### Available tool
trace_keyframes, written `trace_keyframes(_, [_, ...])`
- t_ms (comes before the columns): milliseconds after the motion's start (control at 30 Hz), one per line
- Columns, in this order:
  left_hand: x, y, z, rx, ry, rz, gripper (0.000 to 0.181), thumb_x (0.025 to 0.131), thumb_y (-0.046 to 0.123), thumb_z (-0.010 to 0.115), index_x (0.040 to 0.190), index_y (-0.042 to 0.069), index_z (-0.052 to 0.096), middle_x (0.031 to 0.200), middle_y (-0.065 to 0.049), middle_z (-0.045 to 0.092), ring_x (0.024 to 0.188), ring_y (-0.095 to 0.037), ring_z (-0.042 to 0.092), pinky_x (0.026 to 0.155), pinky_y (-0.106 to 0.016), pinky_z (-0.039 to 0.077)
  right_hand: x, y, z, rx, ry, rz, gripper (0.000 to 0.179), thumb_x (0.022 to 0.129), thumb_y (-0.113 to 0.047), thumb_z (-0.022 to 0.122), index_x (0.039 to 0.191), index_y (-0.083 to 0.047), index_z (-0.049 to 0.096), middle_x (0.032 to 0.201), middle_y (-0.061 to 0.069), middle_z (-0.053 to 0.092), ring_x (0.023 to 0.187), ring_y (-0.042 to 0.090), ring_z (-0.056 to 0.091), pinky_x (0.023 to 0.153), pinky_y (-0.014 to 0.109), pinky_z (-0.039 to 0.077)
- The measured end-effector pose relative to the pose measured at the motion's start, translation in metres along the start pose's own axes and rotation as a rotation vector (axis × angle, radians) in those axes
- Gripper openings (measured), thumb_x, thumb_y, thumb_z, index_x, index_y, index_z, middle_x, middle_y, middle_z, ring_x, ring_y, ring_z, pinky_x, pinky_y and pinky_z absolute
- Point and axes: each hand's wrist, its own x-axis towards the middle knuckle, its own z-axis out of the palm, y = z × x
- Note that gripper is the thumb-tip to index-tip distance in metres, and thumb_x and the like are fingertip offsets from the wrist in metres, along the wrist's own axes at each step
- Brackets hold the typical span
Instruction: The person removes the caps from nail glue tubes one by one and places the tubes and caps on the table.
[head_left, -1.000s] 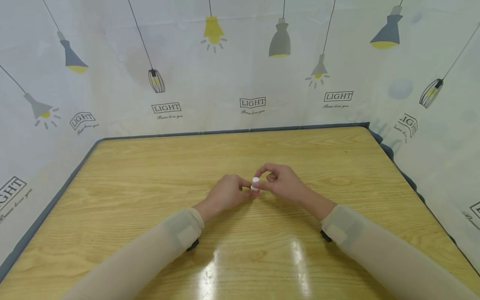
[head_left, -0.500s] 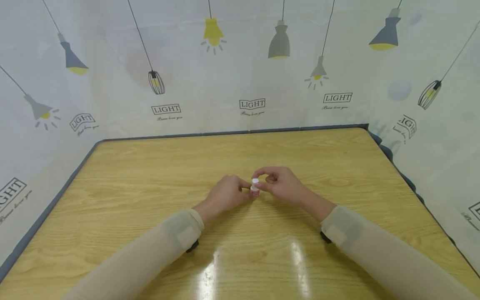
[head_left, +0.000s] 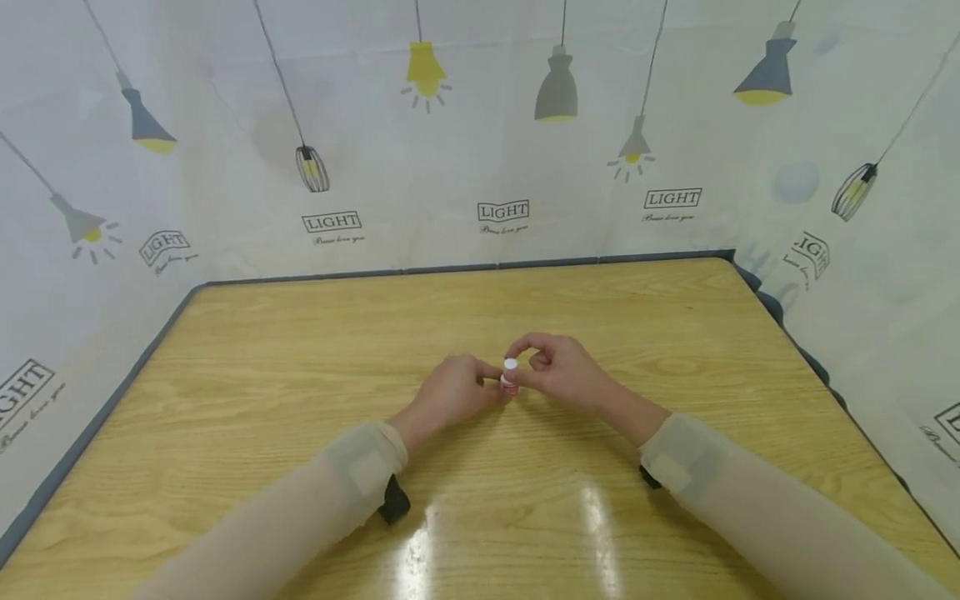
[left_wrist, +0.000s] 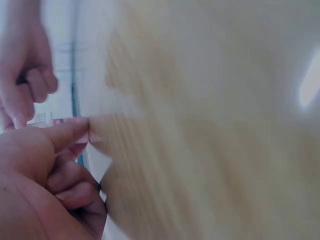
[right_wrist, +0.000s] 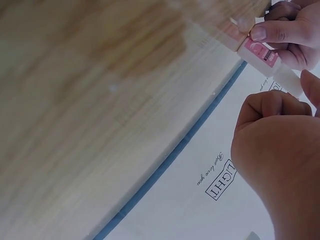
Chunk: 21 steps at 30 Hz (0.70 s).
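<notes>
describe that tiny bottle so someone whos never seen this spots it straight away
Start with the wooden table and look near its middle. There the small bottle stands upright between the left hand and the right hand. Its white cap and pink label set it apart from both hands.

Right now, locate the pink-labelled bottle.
The bottle stands just right of centre in the head view, on the table between the left hand and right hand.

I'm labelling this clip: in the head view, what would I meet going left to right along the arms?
Left sleeve, left hand, small bottle, right hand, right sleeve.
</notes>
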Motion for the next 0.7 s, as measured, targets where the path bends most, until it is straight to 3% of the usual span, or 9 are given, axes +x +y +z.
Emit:
trace_keyframes(133, [-0.0001,-0.0020,0.0040,-0.036,0.002,-0.027,0.033,0.099,0.041,0.076,0.128,0.026,0.079,0.054,0.008,0.039,0.053,-0.009,0.024,0.054,-0.028,0.027,0.0004,0.0030,-0.0002,-0.021,0.004,-0.011,0.025,0.100,-0.028,0.077,0.120,-0.013,0.072,0.060,-0.006,0.026,0.054,0.014,0.025,0.053,0.025,0.029])
trace_keyframes(333, [0.0023,-0.0026,0.0047,-0.029,0.011,0.000,0.031,0.099,0.041,0.077,0.127,0.028,0.080,0.054,0.009,0.045,0.053,-0.008,0.027,0.054,-0.027,0.027,-0.0015,0.0026,-0.0012,-0.024,0.026,-0.013,0.024,0.100,-0.025,0.076,0.120,-0.012,0.074,0.060,-0.006,0.027,0.054,0.014,0.026,0.053,0.025,0.029])
trace_keyframes(567, [0.0020,-0.0004,0.0029,0.015,0.021,-0.015,0.028,0.098,0.039,0.078,0.124,0.029,0.081,0.072,0.006,0.071,0.059,-0.009,0.035,0.057,-0.027,0.030,0.0006,0.0028,0.0001,-0.036,0.013,-0.043,0.027,0.102,-0.022,0.074,0.125,-0.009,0.074,0.060,-0.006,0.028,0.054,0.013,0.027,0.053,0.024,0.029])
trace_keyframes(700, [0.0018,0.0046,0.0017,0.072,0.016,-0.020,0.030,0.098,0.041,0.077,0.124,0.025,0.082,0.067,0.006,0.066,0.058,-0.008,0.032,0.054,-0.026,0.027,0.0012,0.0021,0.0011,-0.023,0.011,-0.029,0.034,0.100,-0.023,0.077,0.128,-0.006,0.071,0.060,-0.006,0.026,0.053,0.012,0.024,0.052,0.025,0.028])
